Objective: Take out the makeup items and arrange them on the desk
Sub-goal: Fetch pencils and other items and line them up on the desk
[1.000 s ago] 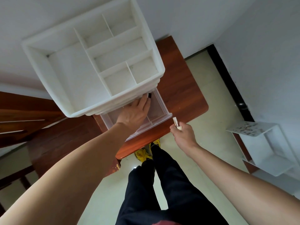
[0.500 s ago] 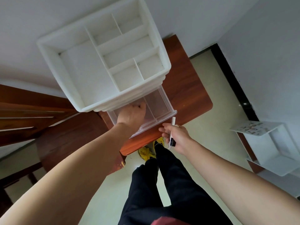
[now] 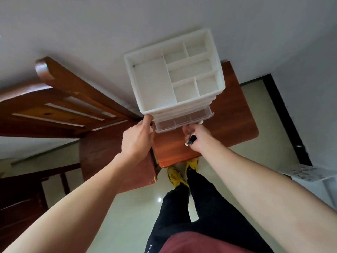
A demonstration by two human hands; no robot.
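A white makeup organiser (image 3: 151, 88) with empty top compartments stands on the red-brown desk (image 3: 235, 125). Its clear bottom drawer (image 3: 184, 122) is pulled out a little and looks empty. My left hand (image 3: 137, 139) holds the organiser's front left corner, fingers curled at its lower edge. My right hand (image 3: 197, 136) grips a slim pen-like makeup item (image 3: 190, 141) with a black end and a white tip, right at the drawer's front edge.
A wooden chair (image 3: 60, 108) stands left of the desk, close to the organiser. A white shelf unit (image 3: 310, 178) sits on the floor at the right. My legs and yellow shoes (image 3: 182, 172) are below the desk's front edge.
My left hand came out of the drawer and moved to the organiser's left corner. The drawer is pushed further in. My right hand moved up to the drawer front, still holding the pen-like item.
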